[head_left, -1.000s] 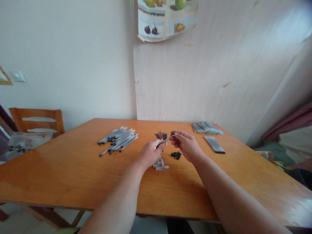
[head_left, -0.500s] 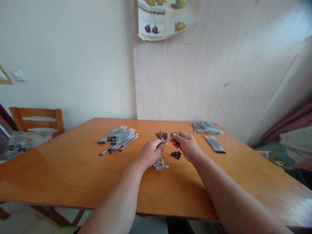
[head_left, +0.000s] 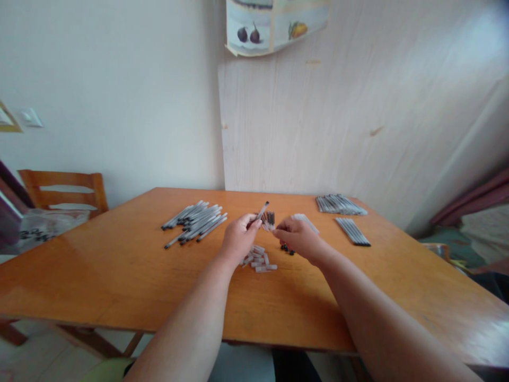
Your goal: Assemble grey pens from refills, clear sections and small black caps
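My left hand (head_left: 239,234) is closed round a pen (head_left: 263,209) with a clear barrel, its black end tilted up and away from me. To its right, my right hand (head_left: 299,239) has its fingers bent and pressed together above the small black plugs (head_left: 291,252), partly covering them. Whatever lies between those fingertips, if anything, is hidden. Several clear pen caps (head_left: 260,260) lie loose below my left hand. Just beyond both hands is a bunch of thin dark-tipped refills (head_left: 271,217). Pale clear tubes (head_left: 304,218) show behind my right hand.
A heap of pens (head_left: 199,220) with black ends lies on the left of the wooden table (head_left: 119,276). At the right are a neat row of pens (head_left: 352,232) and a larger stack of pens (head_left: 340,205). A wooden chair (head_left: 63,185) stands at the left.
My right hand has come away from the pen and moved down over the black plugs. The pen in my left hand now points more upward, with its black end exposed.
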Demonstrator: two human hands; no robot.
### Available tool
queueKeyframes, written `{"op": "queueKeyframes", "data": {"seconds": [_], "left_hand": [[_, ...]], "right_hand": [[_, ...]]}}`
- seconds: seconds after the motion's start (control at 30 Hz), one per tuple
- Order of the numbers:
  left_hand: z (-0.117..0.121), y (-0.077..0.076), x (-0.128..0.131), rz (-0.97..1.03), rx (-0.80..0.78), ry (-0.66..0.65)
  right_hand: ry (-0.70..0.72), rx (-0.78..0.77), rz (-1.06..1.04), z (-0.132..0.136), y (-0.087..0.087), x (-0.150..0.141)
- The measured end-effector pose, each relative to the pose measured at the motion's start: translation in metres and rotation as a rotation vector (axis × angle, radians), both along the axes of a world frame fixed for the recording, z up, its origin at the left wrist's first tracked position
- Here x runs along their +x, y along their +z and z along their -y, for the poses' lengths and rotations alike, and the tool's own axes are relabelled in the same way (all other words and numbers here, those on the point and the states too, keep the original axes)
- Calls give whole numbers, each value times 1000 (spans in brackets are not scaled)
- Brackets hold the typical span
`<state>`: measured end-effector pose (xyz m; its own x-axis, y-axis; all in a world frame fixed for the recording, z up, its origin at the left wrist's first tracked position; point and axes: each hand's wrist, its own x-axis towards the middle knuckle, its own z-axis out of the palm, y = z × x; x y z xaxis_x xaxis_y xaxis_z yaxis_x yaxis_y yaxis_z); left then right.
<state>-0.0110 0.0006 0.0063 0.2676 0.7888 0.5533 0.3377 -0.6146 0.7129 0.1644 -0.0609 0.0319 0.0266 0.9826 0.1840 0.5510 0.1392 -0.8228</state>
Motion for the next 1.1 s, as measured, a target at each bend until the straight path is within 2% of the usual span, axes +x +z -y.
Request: {"op": "queueKeyframes", "data": {"seconds": [0.13, 0.27, 0.4, 0.73, 1.1], "left_hand": [[-6, -1, -1, 93, -57, 42], [-9, -1, -2, 133, -68, 41], [-7, 1, -1, 153, -56, 31], [-8, 0, 0, 156, -66, 48], [-7, 0, 0, 186, -82, 35]], "right_hand": [[160, -22, 402, 4, -7, -6], [147, -81, 575, 3, -14, -8], [151, -133, 630, 2, -16, -10], [84, -141, 678, 1, -19, -13], [22, -139, 790, 7, -13, -16]]}}
